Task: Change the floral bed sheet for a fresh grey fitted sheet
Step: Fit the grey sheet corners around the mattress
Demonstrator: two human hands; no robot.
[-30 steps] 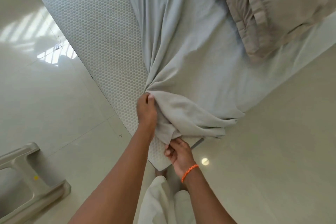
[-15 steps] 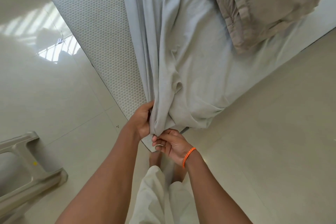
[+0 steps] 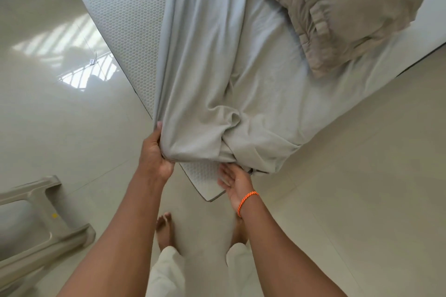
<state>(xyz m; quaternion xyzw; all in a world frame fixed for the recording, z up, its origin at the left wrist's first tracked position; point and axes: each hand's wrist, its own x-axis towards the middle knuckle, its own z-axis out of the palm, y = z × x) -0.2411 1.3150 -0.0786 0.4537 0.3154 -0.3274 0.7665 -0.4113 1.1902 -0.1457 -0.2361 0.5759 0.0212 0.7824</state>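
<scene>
A white mattress [image 3: 125, 19] with a honeycomb texture lies on the floor, its near corner [image 3: 205, 181] bare and pointing at me. The grey fitted sheet [image 3: 217, 79] covers its right part and is bunched toward that corner. My left hand [image 3: 154, 154] grips a gathered fold of the sheet at the mattress's left edge. My right hand [image 3: 235, 182] is at the corner just under the sheet's hem, palm up with fingers spread, touching the cloth but not closed on it. No floral sheet is in view.
Beige pillows [image 3: 337, 7] lie on the far right part of the mattress. A beige plastic stool [image 3: 43, 219] lies on the glossy tiled floor at lower left. My bare feet [image 3: 164, 229] stand just before the mattress corner.
My left hand has carried the sheet's fold leftward and up along the mattress edge. My right hand has let go of the bunched hem and opened beside the corner, which is bare now.
</scene>
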